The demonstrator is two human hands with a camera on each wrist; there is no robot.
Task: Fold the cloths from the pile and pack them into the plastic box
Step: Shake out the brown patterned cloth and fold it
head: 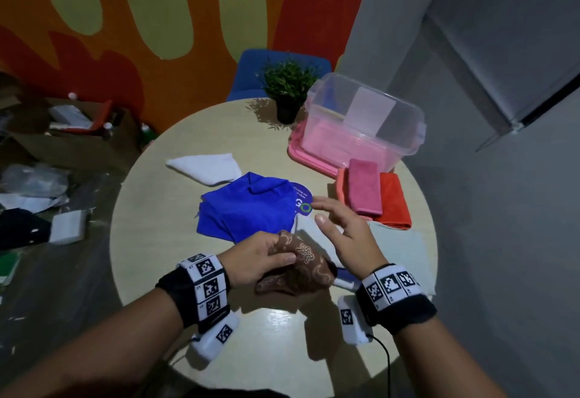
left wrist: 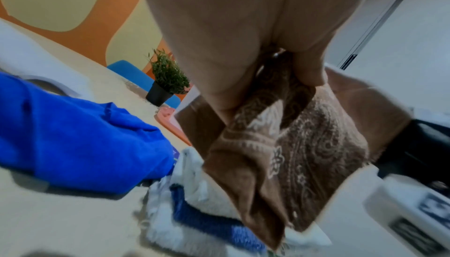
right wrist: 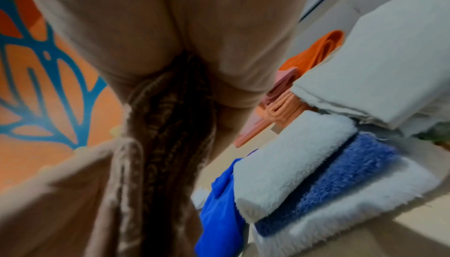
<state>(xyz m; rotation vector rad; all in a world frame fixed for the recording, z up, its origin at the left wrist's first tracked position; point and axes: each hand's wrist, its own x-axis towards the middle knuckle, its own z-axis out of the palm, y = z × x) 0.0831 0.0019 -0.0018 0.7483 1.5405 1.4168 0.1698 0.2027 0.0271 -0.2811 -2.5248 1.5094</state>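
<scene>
A brown patterned cloth [head: 306,267] hangs bunched above the near part of the round table [head: 150,240]. My left hand [head: 282,250] pinches its upper edge between thumb and fingers; in the left wrist view the cloth [left wrist: 304,155] drapes down from that pinch. My right hand [head: 323,209] hovers just right of it with fingers spread and straight, holding nothing. The clear plastic box [head: 364,121] stands at the far right on its pink lid [head: 298,154]. Loose on the table lie a blue cloth [head: 248,206] and a white cloth [head: 205,164].
A folded pink cloth [head: 365,186] lies on orange cloths [head: 394,206] before the box. A pale grey cloth [head: 398,247] and a white-and-blue towel [right wrist: 316,174] lie under my right hand. A potted plant [head: 287,84] and blue chair [head: 251,74] stand behind.
</scene>
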